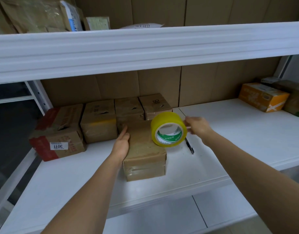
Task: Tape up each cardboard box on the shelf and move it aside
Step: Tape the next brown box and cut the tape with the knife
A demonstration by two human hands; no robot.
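Cardboard box (pixel 144 154): on the white shelf (pixel 230 137), against the left fingers
Left hand (pixel 121 146): fingers straight, pressing the box's left side
Right hand (pixel 198 126): fingers blurred, gripping the yellow tape roll (pixel 168 129) over the box's right corner
Pen (pixel 189 145): below the right fingers

One head-worn wide-angle view looks forward and down, from close range, onto the white shelf (pixel 230 132); both forearms reach in from the bottom edge, an upper shelf board crossing above.
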